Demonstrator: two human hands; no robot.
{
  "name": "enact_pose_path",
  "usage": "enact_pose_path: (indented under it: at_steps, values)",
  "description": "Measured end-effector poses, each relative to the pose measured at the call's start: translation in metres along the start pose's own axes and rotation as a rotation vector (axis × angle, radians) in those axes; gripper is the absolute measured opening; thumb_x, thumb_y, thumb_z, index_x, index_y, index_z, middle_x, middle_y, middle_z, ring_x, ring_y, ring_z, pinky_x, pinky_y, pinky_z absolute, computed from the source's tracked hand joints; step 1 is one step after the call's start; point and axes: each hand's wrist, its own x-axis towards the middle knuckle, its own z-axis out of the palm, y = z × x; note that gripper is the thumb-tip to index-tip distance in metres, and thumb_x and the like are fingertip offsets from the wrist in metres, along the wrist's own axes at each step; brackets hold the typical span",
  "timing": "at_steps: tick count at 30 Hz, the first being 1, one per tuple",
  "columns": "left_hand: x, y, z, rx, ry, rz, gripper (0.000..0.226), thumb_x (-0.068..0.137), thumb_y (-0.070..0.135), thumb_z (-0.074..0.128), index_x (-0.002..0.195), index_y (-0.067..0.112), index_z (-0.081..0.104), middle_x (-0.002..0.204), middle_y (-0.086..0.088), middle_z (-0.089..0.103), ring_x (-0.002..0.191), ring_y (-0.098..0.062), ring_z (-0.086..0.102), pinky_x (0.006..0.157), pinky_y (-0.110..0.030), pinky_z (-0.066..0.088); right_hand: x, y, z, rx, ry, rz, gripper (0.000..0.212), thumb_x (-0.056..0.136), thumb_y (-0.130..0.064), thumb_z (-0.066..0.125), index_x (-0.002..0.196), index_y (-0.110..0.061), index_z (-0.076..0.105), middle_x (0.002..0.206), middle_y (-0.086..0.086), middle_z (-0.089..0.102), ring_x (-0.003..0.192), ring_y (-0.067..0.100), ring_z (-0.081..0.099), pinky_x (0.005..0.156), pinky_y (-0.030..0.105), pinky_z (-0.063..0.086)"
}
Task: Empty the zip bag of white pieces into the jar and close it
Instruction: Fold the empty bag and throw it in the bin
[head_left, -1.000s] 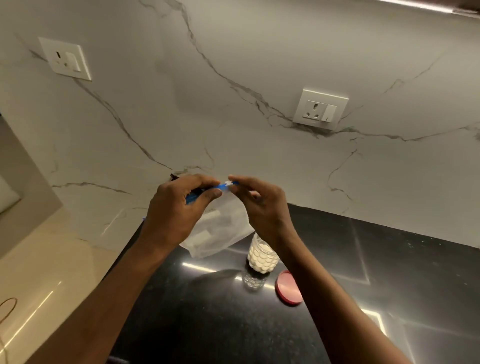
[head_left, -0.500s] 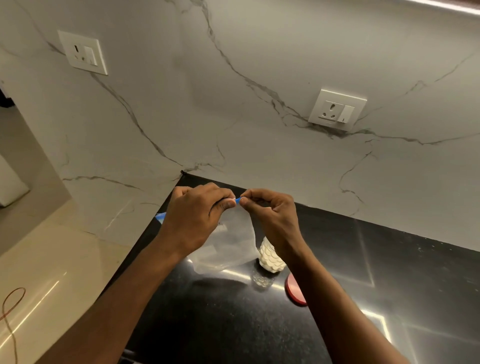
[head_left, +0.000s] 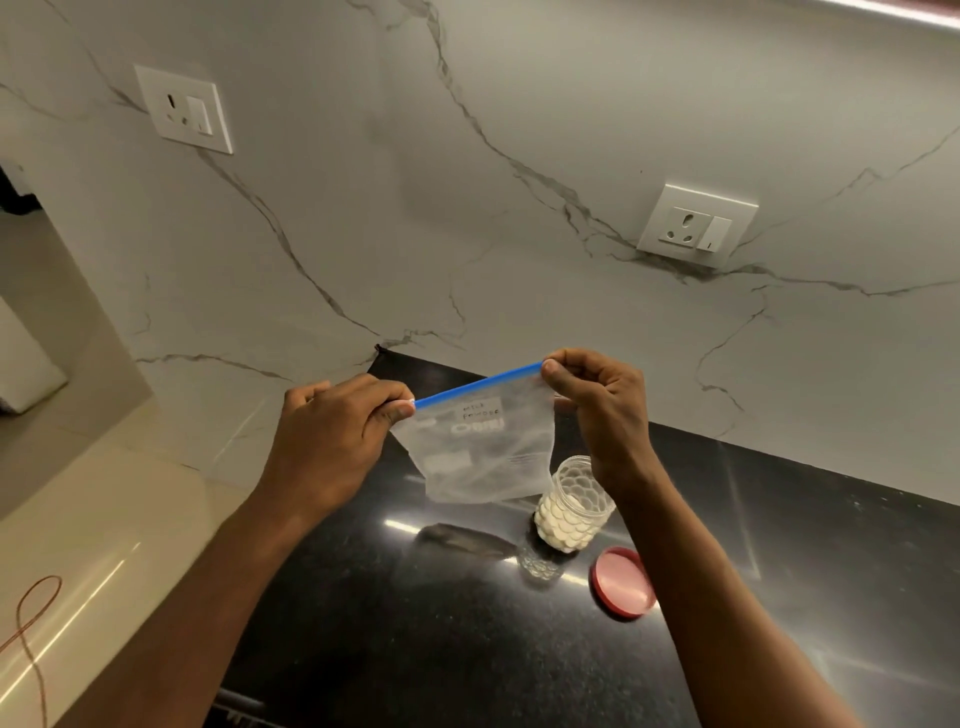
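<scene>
Head view: left hand (head_left: 332, 441) and right hand (head_left: 602, 410) raised over black counter (head_left: 415, 649), each pinching 1 end of bag (head_left: 483, 452) by its blue zip strip (head_left: 478, 385), fingers closed on it. Strip stretched taut between them, right end higher. Bag clear, hanging limp, looking empty, with a small handwritten label near the top. Jar (head_left: 569, 506) standing open on the counter just below the bag's lower right corner, partly filled with white pieces (head_left: 561, 525). Red lid (head_left: 622, 582) lying flat on the counter near the jar, apart from it, toward the right.
</scene>
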Motion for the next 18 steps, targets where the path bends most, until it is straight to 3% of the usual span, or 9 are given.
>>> enact_pose_path:
  at_steps: [3,6,8,11,14,16,18]
  values:
    - [-0.003,-0.008,-0.003,-0.058,0.014,0.003,0.022,0.100,0.042,0.062,0.110,0.027,0.075,0.101,0.017,0.072,0.088,-0.016,0.070,0.091,-0.053,0.057,0.003,0.000,0.003,0.012,-0.041,0.021,0.011,0.100,-0.007,0.067,0.094,-0.005,0.077,0.083,0.005,0.077,0.079,0.021,0.077,0.067,0.030,0.063]
    - [-0.005,-0.015,-0.004,-0.406,-0.012,-0.126,0.022,0.092,0.056,0.061,0.109,0.043,0.068,0.098,0.029,0.071,0.098,-0.002,0.071,0.078,-0.025,0.064,0.003,-0.002,0.006,0.086,-0.074,0.098,0.012,0.101,-0.013,0.066,0.093,-0.009,0.075,0.085,0.005,0.078,0.081,0.025,0.079,0.064,0.030,0.062]
    - [-0.008,-0.018,-0.002,-0.773,-0.090,-0.254,0.035,0.085,0.050,0.074,0.119,0.047,0.062,0.113,0.028,0.073,0.106,0.003,0.072,0.079,-0.015,0.061,0.004,-0.004,0.006,0.174,-0.080,0.177,0.014,0.102,-0.017,0.065,0.092,-0.013,0.073,0.087,0.006,0.078,0.083,0.029,0.079,0.065,0.035,0.064]
    - [-0.017,-0.019,0.016,-0.994,-0.240,-0.411,0.053,0.077,0.041,0.086,0.126,0.034,0.067,0.116,0.007,0.080,0.106,-0.014,0.078,0.079,-0.028,0.065,0.005,-0.002,0.010,0.262,-0.071,0.272,0.015,0.104,-0.027,0.062,0.098,-0.015,0.070,0.099,0.008,0.078,0.089,0.031,0.079,0.069,0.042,0.065]
    - [-0.024,-0.016,0.033,-0.998,-0.185,-0.516,0.033,0.089,0.033,0.082,0.120,0.026,0.073,0.107,-0.004,0.083,0.097,-0.026,0.081,0.077,-0.041,0.068,-0.004,0.011,0.018,0.234,-0.166,0.373,0.038,0.098,-0.041,0.070,0.124,-0.014,0.065,0.118,0.010,0.078,0.106,0.031,0.077,0.084,0.050,0.065]
    - [-0.025,-0.014,0.037,-1.080,-0.124,-0.576,0.024,0.094,0.029,0.077,0.118,0.024,0.074,0.106,-0.007,0.083,0.094,-0.026,0.082,0.070,-0.039,0.068,-0.018,0.025,0.020,0.178,-0.302,0.433,0.054,0.088,-0.035,0.082,0.135,-0.020,0.061,0.125,0.009,0.076,0.114,0.032,0.074,0.091,0.056,0.062]
    - [-0.024,-0.015,0.036,-1.185,-0.127,-0.593,0.024,0.096,0.025,0.075,0.121,0.024,0.073,0.111,-0.007,0.082,0.099,-0.026,0.081,0.071,-0.037,0.067,-0.032,0.039,0.022,0.149,-0.420,0.451,0.057,0.085,-0.020,0.085,0.136,-0.024,0.061,0.128,0.009,0.074,0.117,0.032,0.073,0.094,0.056,0.061]
